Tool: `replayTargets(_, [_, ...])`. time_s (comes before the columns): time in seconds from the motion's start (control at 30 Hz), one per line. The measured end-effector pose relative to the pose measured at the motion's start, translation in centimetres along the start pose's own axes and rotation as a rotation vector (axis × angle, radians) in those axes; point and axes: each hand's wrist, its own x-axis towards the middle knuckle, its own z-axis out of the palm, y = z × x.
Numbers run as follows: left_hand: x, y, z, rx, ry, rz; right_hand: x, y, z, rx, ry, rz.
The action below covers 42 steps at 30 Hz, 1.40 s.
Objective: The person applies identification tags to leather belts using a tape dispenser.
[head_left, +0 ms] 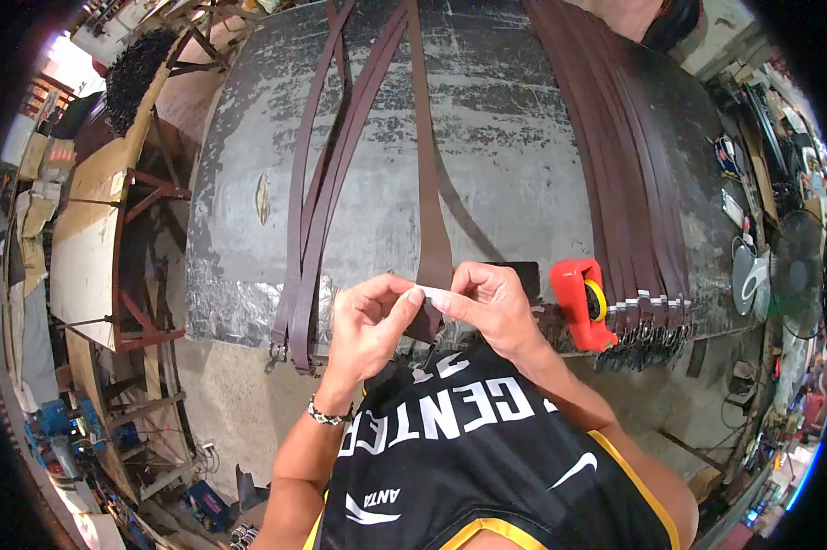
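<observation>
Brown strap (424, 174), probably light and limp, runs over the bench (514, 183) to its near edge, where left hand (369, 321) and right hand (498, 307) pinch a white strip (429, 291), fingertips closed; strap edges should grip best.

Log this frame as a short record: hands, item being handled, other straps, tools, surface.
left hand: pinches one end of the white strip
right hand: pinches the other end
white strip: at the near end of the middle strap
left straps: a few, lying loosely
right straps: dense row, white bands and metal clips at near ends
tool: red tape dispenser, right of the hands
surface: dark, worn table
</observation>
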Motion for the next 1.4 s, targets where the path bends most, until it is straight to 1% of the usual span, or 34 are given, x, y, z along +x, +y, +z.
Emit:
replayTargets(0.07, [-0.3, -0.1, 0.2, -0.047, 0.007, 0.001, 0.0, 0.1, -0.1, -0.008, -0.006, 0.016])
replayTargets(0.2, [-0.4, 0.3, 0.2, -0.006, -0.005, -0.006, 0.4, 0.8, -0.4, 0.034, -0.064, -0.004])
replayTargets(0.3, [-0.3, 0.3, 0.3, -0.017, -0.027, 0.019, 0.6, -0.2, 0.2, 0.195, -0.138, 0.046])
replayTargets(0.4, [-0.4, 0.2, 0.2, -0.028, -0.039, 0.025, 0.7, -0.3, -0.2, 0.275, -0.204, 0.090])
replayTargets(0.5, [-0.2, 0.1, 0.3, 0.010, -0.011, 0.021, 0.6, -0.1, 0.1, 0.267, -0.124, 0.114])
replayTargets(0.57, [0.2, -0.5, 0.4, 0.057, 0.030, 0.046, 0.8, 0.9, -0.1, 0.171, -0.077, 0.047])
replayTargets(0.6, [0.2, -0.5, 0.4, 0.050, 0.031, 0.020, 0.9, 1.4, -0.2, 0.123, -0.055, 0.014])
replayTargets(0.77, [0.2, 0.1, 0.0, 0.012, -0.016, -0.123, 1.1, 2.1, 0.2, 0.166, -0.043, -0.038])
replayTargets(0.87, [0.1, -1.5, -1.5, -0.138, -0.106, -0.110, 1.2, 2.4, 0.7, 0.146, -0.035, -0.050])
replayTargets(0.97, [-0.6, -1.7, -1.7, -0.147, -0.110, -0.119, 1.3, 2.4, 1.0, 0.170, -0.033, -0.049])
replayTargets(1.07, [-1.1, -2.1, -1.2, -0.196, -0.140, -0.071, 1.4, 2.5, 1.0, 0.186, -0.035, -0.044])
replayTargets(1.13, [-1.2, -2.4, -1.2, -0.182, -0.137, -0.106, 1.3, 2.2, 1.1, 0.188, -0.044, -0.041])
replayTargets(1.23, [-1.5, -1.8, -1.1, -0.131, -0.112, -0.143, 1.5, 2.8, 0.5, 0.047, -0.062, -0.084])
replayTargets(1.33, [-1.7, -1.3, -0.9, -0.106, -0.080, -0.145, 1.2, 1.4, 1.2, 0.151, -0.101, -0.035])
replayTargets(1.4, [-1.8, -1.3, -0.6, -0.104, -0.050, -0.131, 1.4, 1.6, 0.5, 0.090, -0.099, -0.042])
